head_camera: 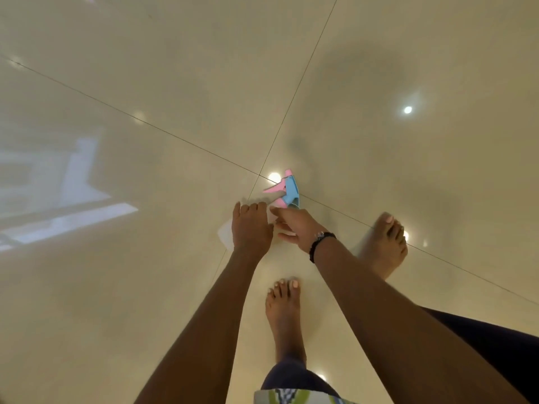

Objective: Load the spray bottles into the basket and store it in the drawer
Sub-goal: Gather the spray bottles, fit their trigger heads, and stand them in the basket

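Observation:
I look straight down at a glossy tiled floor. Both my hands are held out in front of me around a spray bottle. Its pink and blue trigger head (287,189) sticks out beyond my fingers. My right hand (297,228), with a dark bead bracelet on the wrist, is closed just below the head. My left hand (252,228) lies over the pale translucent bottle body (225,236), of which only a corner shows. Whether this is one bottle or two held together I cannot tell. No basket or drawer is in view.
The cream floor tiles (145,258) have thin dark joints and reflect ceiling lights and a window at the left. My bare left foot (284,310) and right foot (383,243) stand below and to the right of my hands.

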Tool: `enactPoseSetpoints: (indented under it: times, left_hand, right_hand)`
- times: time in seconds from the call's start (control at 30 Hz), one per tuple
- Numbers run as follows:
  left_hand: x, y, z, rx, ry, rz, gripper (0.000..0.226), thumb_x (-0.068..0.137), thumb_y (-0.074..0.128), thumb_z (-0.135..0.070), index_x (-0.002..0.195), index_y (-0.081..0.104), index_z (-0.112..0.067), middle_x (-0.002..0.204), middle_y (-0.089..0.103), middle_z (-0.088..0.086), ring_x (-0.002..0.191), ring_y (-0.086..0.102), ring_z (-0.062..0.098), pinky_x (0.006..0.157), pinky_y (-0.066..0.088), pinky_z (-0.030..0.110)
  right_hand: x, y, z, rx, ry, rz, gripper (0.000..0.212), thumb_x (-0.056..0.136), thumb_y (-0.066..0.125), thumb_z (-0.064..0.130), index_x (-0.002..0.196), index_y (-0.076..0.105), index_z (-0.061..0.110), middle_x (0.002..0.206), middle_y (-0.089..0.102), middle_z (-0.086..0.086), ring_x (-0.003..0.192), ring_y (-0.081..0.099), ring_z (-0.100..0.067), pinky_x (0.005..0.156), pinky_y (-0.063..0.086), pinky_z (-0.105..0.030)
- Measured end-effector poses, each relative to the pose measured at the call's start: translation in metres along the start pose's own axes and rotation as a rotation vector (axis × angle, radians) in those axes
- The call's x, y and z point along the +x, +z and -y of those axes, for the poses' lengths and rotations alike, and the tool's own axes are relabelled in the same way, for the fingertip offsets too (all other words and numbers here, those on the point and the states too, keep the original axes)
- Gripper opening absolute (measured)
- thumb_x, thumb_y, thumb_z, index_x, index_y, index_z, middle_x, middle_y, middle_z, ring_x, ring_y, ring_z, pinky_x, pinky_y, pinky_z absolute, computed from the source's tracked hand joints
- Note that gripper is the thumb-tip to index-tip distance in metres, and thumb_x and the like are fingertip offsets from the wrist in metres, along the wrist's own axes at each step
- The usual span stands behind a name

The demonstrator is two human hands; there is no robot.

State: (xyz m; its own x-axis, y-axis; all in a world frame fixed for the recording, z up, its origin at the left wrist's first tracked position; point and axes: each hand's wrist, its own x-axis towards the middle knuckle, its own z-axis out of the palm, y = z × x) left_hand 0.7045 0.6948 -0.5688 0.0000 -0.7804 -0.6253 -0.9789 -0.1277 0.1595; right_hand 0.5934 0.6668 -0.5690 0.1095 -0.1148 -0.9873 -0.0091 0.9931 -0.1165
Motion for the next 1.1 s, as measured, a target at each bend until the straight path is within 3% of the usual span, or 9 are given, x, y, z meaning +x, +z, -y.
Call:
enactPoseSetpoints:
  times: [0.1, 0.27, 0.4, 0.47, 0.57, 0.73, 0.83, 1.0, 1.1]
  left_hand:
    - [0.007, 0.0, -0.001, -0.017, 0.064, -0.021, 0.039, 0.089, 0.057, -0.033, 0.122, 0.053, -0.012, 0.118, 0.063, 0.008, 0.108, 0.056, 0.026, 0.102, 0.034, 0.034]
    - [-0.012, -0.05, -0.022, -0.235, 0.057, -0.19, 0.033, 0.081, 0.068, -0.029, 0.106, 0.065, -0.008, 0.095, 0.07, 0.012, 0.083, 0.062, 0.031, 0.077, 0.044, 0.037]
    - [-0.038, -0.121, -0.061, -0.441, 0.094, -0.222, 0.032, 0.082, 0.068, -0.024, 0.111, 0.064, -0.012, 0.095, 0.07, 0.007, 0.082, 0.061, 0.025, 0.071, 0.045, 0.03]
    - [-0.049, -0.163, -0.084, -0.53, 0.105, -0.197, 0.031, 0.084, 0.066, -0.027, 0.113, 0.062, -0.016, 0.095, 0.07, 0.002, 0.082, 0.061, 0.02, 0.071, 0.048, 0.029]
    - [-0.062, -0.232, -0.123, -0.615, 0.133, -0.115, 0.034, 0.085, 0.064, -0.033, 0.117, 0.059, -0.022, 0.098, 0.069, -0.003, 0.084, 0.062, 0.017, 0.072, 0.052, 0.032]
    - [-0.072, -0.355, -0.204, -0.713, 0.189, 0.03, 0.03, 0.086, 0.062, -0.041, 0.108, 0.06, -0.022, 0.084, 0.066, -0.006, 0.073, 0.059, 0.015, 0.065, 0.044, 0.027]
    - [-0.068, -0.421, -0.253, -0.752, 0.244, 0.073, 0.022, 0.088, 0.059, -0.04, 0.102, 0.058, -0.023, 0.078, 0.06, -0.009, 0.067, 0.053, 0.01, 0.063, 0.041, 0.024]
    - [-0.054, -0.519, -0.328, -0.772, 0.362, 0.08, 0.034, 0.092, 0.057, -0.028, 0.124, 0.048, -0.025, 0.095, 0.052, -0.02, 0.086, 0.05, -0.003, 0.067, 0.04, -0.002]
    - [-0.038, -0.565, -0.362, -0.765, 0.426, 0.011, 0.041, 0.089, 0.062, -0.029, 0.128, 0.05, -0.026, 0.106, 0.06, -0.013, 0.097, 0.057, 0.006, 0.074, 0.044, 0.007]
  right_hand:
    - [0.002, -0.006, 0.002, 0.038, -0.01, 0.03, 0.035, 0.092, 0.061, 0.023, 0.124, 0.057, 0.01, 0.111, 0.064, -0.006, 0.095, 0.058, -0.018, 0.09, 0.052, -0.038]
    - [-0.04, -0.011, 0.024, 0.103, -0.133, 0.029, 0.037, 0.089, 0.064, 0.028, 0.123, 0.059, 0.014, 0.121, 0.066, -0.007, 0.105, 0.062, -0.018, 0.092, 0.052, -0.039]
    - [-0.116, -0.017, 0.063, 0.234, -0.284, -0.033, 0.029, 0.085, 0.07, 0.025, 0.11, 0.067, 0.01, 0.107, 0.069, -0.007, 0.087, 0.063, -0.013, 0.074, 0.054, -0.025]
    - [-0.161, -0.028, 0.085, 0.253, -0.366, -0.065, 0.022, 0.084, 0.072, 0.024, 0.102, 0.069, 0.012, 0.104, 0.07, -0.007, 0.085, 0.064, -0.013, 0.07, 0.054, -0.021]
    - [-0.232, -0.053, 0.124, 0.211, -0.48, -0.098, 0.016, 0.081, 0.074, 0.026, 0.091, 0.071, 0.014, 0.105, 0.071, -0.014, 0.099, 0.067, -0.027, 0.09, 0.055, -0.038]
    - [-0.346, -0.108, 0.204, 0.139, -0.658, -0.117, 0.018, 0.079, 0.076, 0.027, 0.092, 0.073, 0.015, 0.091, 0.071, -0.002, 0.094, 0.067, -0.023, 0.095, 0.051, -0.045]
    - [-0.404, -0.142, 0.253, 0.12, -0.789, -0.122, 0.017, 0.081, 0.075, 0.025, 0.097, 0.073, 0.019, 0.096, 0.072, -0.001, 0.097, 0.067, -0.024, 0.096, 0.05, -0.046]
    - [-0.476, -0.192, 0.329, 0.08, -1.012, -0.062, 0.023, 0.09, 0.064, 0.017, 0.112, 0.066, 0.011, 0.107, 0.07, -0.01, 0.101, 0.066, -0.025, 0.095, 0.051, -0.037]
    - [-0.504, -0.212, 0.369, 0.045, -1.125, -0.069, 0.023, 0.093, 0.059, 0.018, 0.114, 0.064, 0.011, 0.102, 0.069, -0.002, 0.095, 0.064, -0.011, 0.088, 0.049, -0.023]
